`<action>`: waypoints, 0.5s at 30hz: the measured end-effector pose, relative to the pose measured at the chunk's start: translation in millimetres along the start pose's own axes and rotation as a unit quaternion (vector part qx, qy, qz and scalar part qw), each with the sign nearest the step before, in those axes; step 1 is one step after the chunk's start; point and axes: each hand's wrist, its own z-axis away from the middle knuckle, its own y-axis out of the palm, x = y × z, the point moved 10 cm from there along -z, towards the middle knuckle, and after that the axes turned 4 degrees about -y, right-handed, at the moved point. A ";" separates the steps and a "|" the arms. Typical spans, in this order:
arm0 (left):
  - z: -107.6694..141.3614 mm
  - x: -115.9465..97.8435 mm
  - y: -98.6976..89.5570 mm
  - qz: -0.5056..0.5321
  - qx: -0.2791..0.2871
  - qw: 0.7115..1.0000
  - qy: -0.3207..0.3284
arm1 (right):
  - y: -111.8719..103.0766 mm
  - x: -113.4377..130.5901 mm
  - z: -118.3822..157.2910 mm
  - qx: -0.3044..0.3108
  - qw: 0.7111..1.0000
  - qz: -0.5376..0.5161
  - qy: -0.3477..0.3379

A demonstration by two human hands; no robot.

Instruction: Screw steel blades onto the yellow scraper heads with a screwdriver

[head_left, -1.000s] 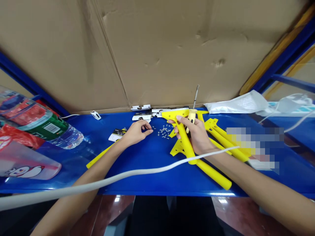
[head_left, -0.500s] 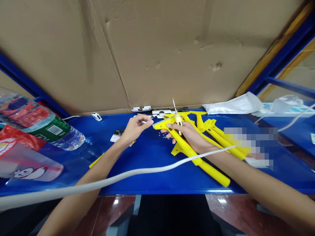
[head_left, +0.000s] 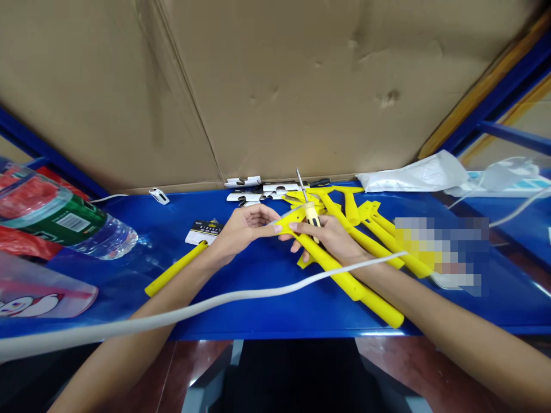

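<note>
A yellow tool with a long handle (head_left: 329,268) and a flat head lies slanted between my hands. My left hand (head_left: 252,226) pinches the left end of its head between thumb and fingers. Around the head's right part, my right hand (head_left: 333,235) is closed, with its thumb on top. A screwdriver with a cream handle (head_left: 311,214) is also in my right hand, its shaft pointing up. More yellow handles (head_left: 398,246) lie to the right, and a single yellow handle (head_left: 176,268) rests left of my left wrist.
A water bottle (head_left: 81,223) and a plastic cup (head_left: 51,287) are at the left. Packaged blades (head_left: 267,189) lie by the cardboard wall (head_left: 301,86). A black and white card (head_left: 203,232) lies beyond my left forearm. A white cable (head_left: 241,295) crosses the view in front of my arms.
My left hand has moved right and now grips the head of the yellow tool, where it was apart from it before. The view has shifted slightly.
</note>
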 end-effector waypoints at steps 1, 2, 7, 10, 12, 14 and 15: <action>0.1 2.1 1.5 0.013 0.008 1.000 -0.014 | 0.7 -1.2 0.5 0.004 1.000 0.001 0.006; 0.3 4.1 3.1 0.024 0.017 0.999 -0.027 | 1.9 -2.4 1.0 0.010 1.000 0.004 0.013; 1.3 15.1 7.2 0.072 0.041 0.994 -0.076 | 10.3 -1.7 2.5 0.040 0.999 0.007 0.031; 1.6 19.1 8.4 0.084 0.038 0.993 -0.080 | 8.3 -0.8 2.4 0.024 0.999 -0.008 0.042; 1.8 19.0 7.1 0.083 0.019 0.994 -0.065 | 5.3 -2.3 2.1 0.011 0.998 -0.016 0.053; 2.7 16.5 5.8 0.080 -0.005 0.996 -0.037 | 2.2 -4.3 1.7 0.006 0.998 -0.021 0.060; 3.5 14.8 6.6 0.078 -0.010 0.997 -0.022 | 0.5 -5.4 1.7 0.005 0.998 -0.023 0.063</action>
